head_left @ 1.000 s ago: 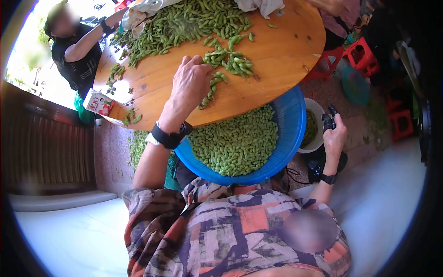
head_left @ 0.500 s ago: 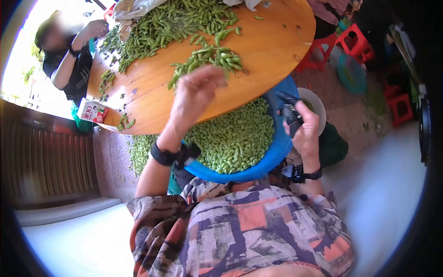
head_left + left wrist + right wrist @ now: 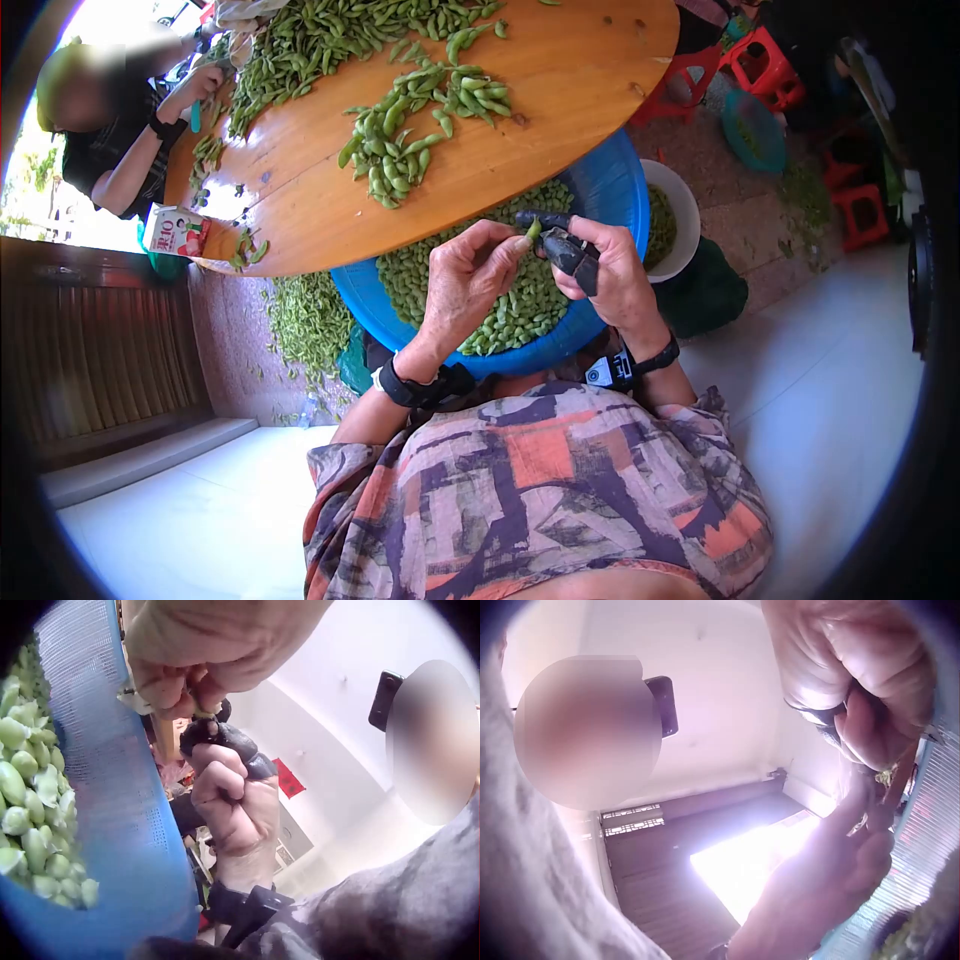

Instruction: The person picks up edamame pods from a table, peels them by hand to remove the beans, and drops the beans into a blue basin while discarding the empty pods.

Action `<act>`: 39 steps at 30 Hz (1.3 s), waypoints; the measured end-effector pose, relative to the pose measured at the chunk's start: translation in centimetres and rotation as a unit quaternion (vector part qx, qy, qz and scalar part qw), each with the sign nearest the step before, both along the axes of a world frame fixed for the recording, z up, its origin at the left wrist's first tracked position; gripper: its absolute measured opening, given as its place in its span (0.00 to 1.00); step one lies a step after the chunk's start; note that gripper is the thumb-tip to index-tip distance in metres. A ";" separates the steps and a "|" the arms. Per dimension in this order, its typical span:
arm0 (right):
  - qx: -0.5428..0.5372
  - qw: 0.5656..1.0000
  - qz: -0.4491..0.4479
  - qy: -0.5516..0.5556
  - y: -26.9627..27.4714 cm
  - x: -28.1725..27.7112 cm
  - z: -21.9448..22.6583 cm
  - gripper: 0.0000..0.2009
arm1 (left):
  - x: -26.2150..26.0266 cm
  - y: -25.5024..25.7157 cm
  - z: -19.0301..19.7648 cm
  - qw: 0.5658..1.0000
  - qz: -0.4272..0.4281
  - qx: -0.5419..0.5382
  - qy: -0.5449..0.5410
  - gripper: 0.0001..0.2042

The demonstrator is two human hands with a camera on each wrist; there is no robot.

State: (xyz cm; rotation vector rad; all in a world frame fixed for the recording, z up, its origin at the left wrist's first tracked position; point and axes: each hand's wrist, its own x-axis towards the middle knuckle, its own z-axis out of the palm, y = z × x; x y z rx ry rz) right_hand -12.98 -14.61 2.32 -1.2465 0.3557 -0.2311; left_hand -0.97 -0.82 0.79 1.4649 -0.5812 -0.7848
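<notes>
the person's left hand (image 3: pixel 465 285) is above the blue basin (image 3: pixel 622 185), its thumb and forefinger pinching a green pod (image 3: pixel 534 231). the right hand (image 3: pixel 612 275) meets it there, also over the basin, with fingers curled and black coverings (image 3: pixel 580 262) on the digits that nip the pod's other end; the pod itself sits between the two hands, above the basin. a wristband (image 3: pixel 655 362) with a small device circles the right wrist, on the basin's near side.

shelled beans (image 3: pixel 515 322) fill the bottom of the basin. the wooden table (image 3: pixel 575 100) reaches over the basin's far edge, and on it, beyond the basin, lie a small cluster of pods (image 3: pixel 392 150) and, farther off, a big heap of pods (image 3: pixel 335 42). a carton (image 3: pixel 178 232) stands on the table to the left of the basin. green pieces (image 3: pixel 312 335) are strewn over the floor left of the basin. just right of the basin is a white bucket (image 3: pixel 689 225); well beyond it on that side are red stools (image 3: pixel 765 72). a second person (image 3: pixel 110 170) is at the table, far left of the basin.
</notes>
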 end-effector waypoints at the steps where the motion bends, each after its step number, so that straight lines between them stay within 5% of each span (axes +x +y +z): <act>1: 0.012 1.000 0.003 0.003 0.0 0.0 0.0 0.10 | -0.1 0.0 0.0 1.000 0.011 -0.017 0.018 0.07; 5: 0.072 0.997 0.024 -0.014 0.1 0.1 -0.7 0.09 | -0.1 -0.1 0.1 1.000 0.022 -0.018 0.009 0.06; 11: 0.039 0.999 0.017 -0.017 0.3 0.0 -0.7 0.08 | -0.4 -0.2 0.2 0.995 0.054 -0.044 0.067 0.06; 15: 0.004 1.000 -0.008 -0.011 0.8 0.4 -0.1 0.08 | -0.5 0.0 0.0 0.997 0.053 -0.053 0.012 0.06; 17: -0.024 0.999 -0.013 -0.023 0.7 0.4 -0.4 0.09 | 0.0 0.5 0.4 0.985 -0.005 -0.044 0.169 0.08; 18: 0.057 0.997 0.016 -0.045 0.4 0.3 -0.8 0.10 | 0.1 0.6 0.1 0.985 -0.005 -0.043 0.168 0.08; 20: 0.137 0.987 0.043 -0.066 -0.3 0.2 -1.5 0.10 | 0.3 0.7 -1.2 0.901 -0.088 -0.139 0.400 0.10; 23: 0.200 0.972 0.099 -0.074 -0.7 0.1 -1.9 0.11 | 0.9 0.9 -1.9 0.888 -0.140 -0.136 0.416 0.11; 25: 0.118 0.991 0.054 -0.030 -0.6 0.0 -1.7 0.09 | 0.7 0.6 -1.1 0.904 -0.098 -0.098 0.405 0.10; 26: 0.118 0.991 0.055 -0.030 -0.4 0.0 -1.4 0.09 | 0.4 0.2 -0.5 0.953 -0.072 -0.067 0.286 0.09; 28: -0.214 0.975 0.035 0.039 0.3 0.2 -0.7 0.05 | 0.5 0.1 0.3 0.989 -0.062 -0.006 0.136 0.10; 32: -0.219 0.974 0.020 0.049 0.5 0.0 0.3 0.06 | 1.2 0.2 0.2 0.993 -0.114 0.039 0.007 0.13; 34: -0.254 0.966 0.021 0.045 0.1 -0.1 -0.3 0.07 | 1.3 0.4 0.6 0.941 -0.147 0.051 -0.299 0.13; 39: -0.374 0.927 -0.008 0.014 0.2 0.1 -0.6 0.08 | 0.9 0.2 1.1 0.881 -0.165 0.140 -0.421 0.06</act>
